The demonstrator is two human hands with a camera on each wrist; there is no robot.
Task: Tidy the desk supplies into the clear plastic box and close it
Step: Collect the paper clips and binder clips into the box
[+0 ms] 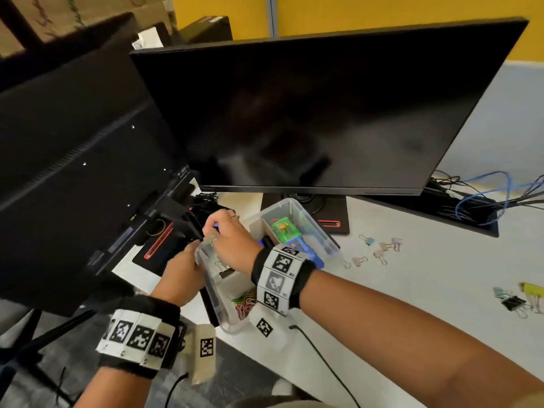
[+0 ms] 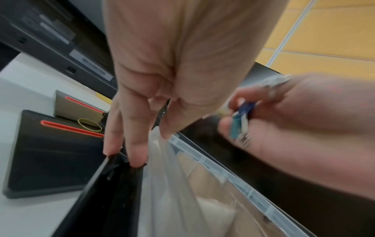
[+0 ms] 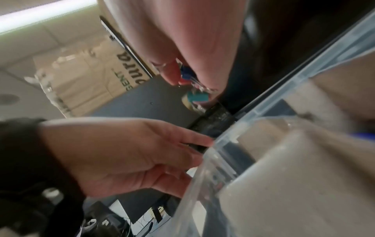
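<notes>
The clear plastic box (image 1: 312, 222) (image 2: 202, 184) (image 3: 263, 112) stands open on the white desk below the monitor. It holds a green and blue item (image 1: 284, 228), coloured paper clips (image 1: 246, 301) and a black binder clip (image 1: 226, 272). My left hand (image 1: 179, 275) (image 2: 142, 121) (image 3: 131, 152) holds the box's left wall, thumb at the rim and fingers down the outside. My right hand (image 1: 219, 231) hovers over the box's far left corner. It pinches small blue and teal binder clips (image 1: 215, 228) (image 2: 241, 121) (image 3: 198, 96).
Pastel binder clips (image 1: 379, 248) lie loose on the desk right of the box, and more clips (image 1: 518, 298) lie near the right edge. A monitor (image 1: 309, 113) looms just behind. A rubber band (image 1: 156, 226) (image 2: 90, 125) rests on the left monitor's base. Cables (image 1: 485, 201) bunch at the back right.
</notes>
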